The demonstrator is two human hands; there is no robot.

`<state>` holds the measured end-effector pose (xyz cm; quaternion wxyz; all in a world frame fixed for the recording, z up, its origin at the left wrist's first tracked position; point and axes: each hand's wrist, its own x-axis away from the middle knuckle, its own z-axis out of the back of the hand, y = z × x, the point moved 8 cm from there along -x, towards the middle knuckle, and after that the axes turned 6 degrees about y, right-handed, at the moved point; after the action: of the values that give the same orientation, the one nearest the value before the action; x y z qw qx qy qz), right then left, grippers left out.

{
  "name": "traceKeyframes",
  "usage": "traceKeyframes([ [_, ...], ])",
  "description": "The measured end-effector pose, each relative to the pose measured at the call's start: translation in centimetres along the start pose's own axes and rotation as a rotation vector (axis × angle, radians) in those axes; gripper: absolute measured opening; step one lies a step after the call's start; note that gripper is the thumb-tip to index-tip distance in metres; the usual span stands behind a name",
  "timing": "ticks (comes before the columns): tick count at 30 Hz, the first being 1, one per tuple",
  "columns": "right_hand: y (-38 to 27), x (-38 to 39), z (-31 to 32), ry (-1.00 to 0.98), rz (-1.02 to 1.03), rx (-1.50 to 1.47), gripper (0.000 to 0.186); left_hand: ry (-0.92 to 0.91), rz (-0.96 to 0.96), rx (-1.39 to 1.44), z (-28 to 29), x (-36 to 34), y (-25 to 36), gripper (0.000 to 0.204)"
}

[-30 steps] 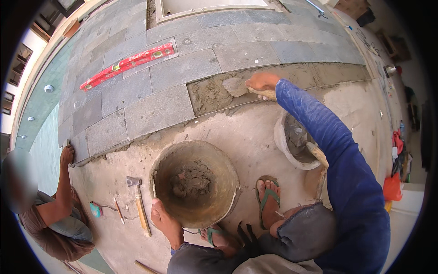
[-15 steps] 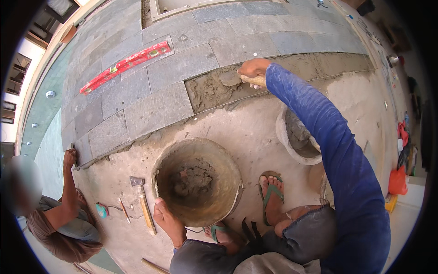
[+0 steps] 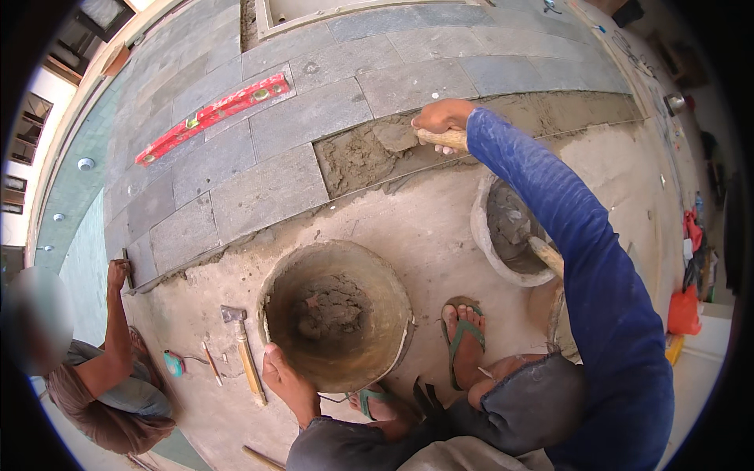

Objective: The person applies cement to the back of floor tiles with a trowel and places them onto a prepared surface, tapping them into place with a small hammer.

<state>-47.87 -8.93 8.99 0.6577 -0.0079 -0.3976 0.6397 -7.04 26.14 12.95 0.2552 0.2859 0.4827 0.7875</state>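
Note:
My right hand [image 3: 444,125] is closed round the wooden handle of a trowel [image 3: 394,136], whose blade rests on the wet mortar bed [image 3: 357,161] beside the cut edge of the grey stone tiles [image 3: 271,180]. My left hand [image 3: 287,378] grips the near left rim of a round bucket [image 3: 393,294], tilted so that its inside shows. A lump of mortar [image 3: 334,306] lies at the bottom of this bucket. Right of it stands a second bucket [image 3: 481,228] with wet cement and a wooden handle [image 3: 546,255] in it, partly behind my right sleeve.
A red spirit level [image 3: 212,118] lies across the tiles. A hammer [image 3: 245,353], a pencil [image 3: 213,363] and a tape measure [image 3: 173,363] lie on the concrete floor. At the left another person [image 3: 110,385] crouches, one hand at the tile edge. A string runs along the mortar bed.
My right hand and the trowel have shifted slightly right along the mortar. My right forearm has moved, showing more of the second bucket and the handle in it. My left hand keeps its grip.

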Motion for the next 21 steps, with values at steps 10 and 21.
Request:
traceKeyframes([
  [10, -2.2, 2.4, -0.1, -0.107, -0.109, 0.175, 0.042, 0.024, -0.019, -0.031, 0.5, 0.0, -0.1, 0.045],
  [21, 5.6, 0.8, 3.9, 0.075, -0.209, 0.215, 0.054, -0.02, -0.051, -0.008, -0.8, 0.2, 0.8, 0.046],
])
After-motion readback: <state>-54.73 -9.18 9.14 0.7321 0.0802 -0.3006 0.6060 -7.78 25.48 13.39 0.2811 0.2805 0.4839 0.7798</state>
